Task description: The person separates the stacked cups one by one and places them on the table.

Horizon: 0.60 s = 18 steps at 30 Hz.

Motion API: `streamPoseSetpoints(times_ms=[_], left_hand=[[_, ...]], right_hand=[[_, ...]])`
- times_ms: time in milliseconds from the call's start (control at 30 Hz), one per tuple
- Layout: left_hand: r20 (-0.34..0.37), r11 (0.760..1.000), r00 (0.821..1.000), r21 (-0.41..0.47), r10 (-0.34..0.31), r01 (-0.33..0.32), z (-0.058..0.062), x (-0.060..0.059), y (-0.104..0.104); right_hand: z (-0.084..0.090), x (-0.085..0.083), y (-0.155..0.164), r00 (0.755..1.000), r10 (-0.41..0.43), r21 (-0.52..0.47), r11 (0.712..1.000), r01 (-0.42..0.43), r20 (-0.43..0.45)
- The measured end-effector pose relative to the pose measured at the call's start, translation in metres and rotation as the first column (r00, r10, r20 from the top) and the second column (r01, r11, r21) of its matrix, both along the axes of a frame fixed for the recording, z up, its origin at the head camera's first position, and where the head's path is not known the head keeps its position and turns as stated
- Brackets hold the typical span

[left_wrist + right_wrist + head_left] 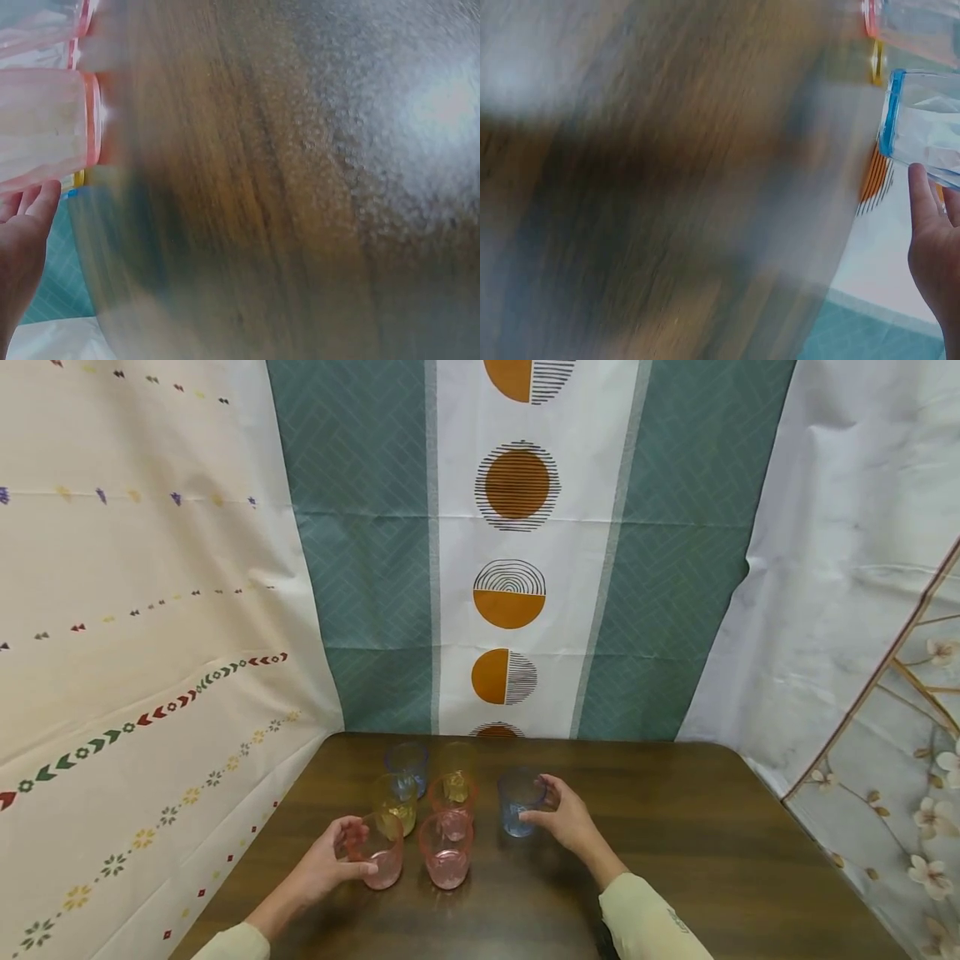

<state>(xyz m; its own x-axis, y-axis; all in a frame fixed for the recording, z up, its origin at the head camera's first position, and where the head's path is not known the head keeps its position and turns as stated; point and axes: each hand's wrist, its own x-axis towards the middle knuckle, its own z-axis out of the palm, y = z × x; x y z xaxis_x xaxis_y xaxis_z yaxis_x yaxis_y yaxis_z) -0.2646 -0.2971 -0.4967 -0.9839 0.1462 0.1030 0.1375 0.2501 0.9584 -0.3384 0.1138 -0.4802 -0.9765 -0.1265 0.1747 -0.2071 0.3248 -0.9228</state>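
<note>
On the left of the table, my left hand point(321, 860) curves its fingers and thumb around a clear pink glass point(385, 867). The left wrist view shows that pink glass point(45, 124) with fingertips against its side. Over to the right, my right hand point(572, 820) holds a clear blue glass point(517, 814) between thumb and fingers. Its thick blue base point(889, 116) shows in the right wrist view. A second pink glass point(447, 867) stands just right of the left-hand one, with a third pink glass point(453, 822) behind it.
Behind the left-hand pink glass is a yellow glass point(400, 814). Farther back stand another blue glass point(407, 762) and another yellow glass point(455, 783). Beneath everything is a dark wooden table point(675, 860), with patterned curtains point(375, 568) along its back and sides.
</note>
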Motion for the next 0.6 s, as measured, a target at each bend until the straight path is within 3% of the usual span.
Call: streamPoseSetpoints(times_ms=[367,600], left_hand=[[-0.010,0.999,1.000,-0.037,0.007,-0.007,0.003,-0.001,0.002],[-0.009,0.998,1.000,-0.060,0.016,-0.017,0.002,-0.001,0.002]], right_hand=[[-0.002,-0.001,-0.012,0.999,0.027,0.022,0.999,-0.026,-0.040],[-0.004,0.003,-0.015,0.999,0.034,0.037,0.999,-0.034,0.002]])
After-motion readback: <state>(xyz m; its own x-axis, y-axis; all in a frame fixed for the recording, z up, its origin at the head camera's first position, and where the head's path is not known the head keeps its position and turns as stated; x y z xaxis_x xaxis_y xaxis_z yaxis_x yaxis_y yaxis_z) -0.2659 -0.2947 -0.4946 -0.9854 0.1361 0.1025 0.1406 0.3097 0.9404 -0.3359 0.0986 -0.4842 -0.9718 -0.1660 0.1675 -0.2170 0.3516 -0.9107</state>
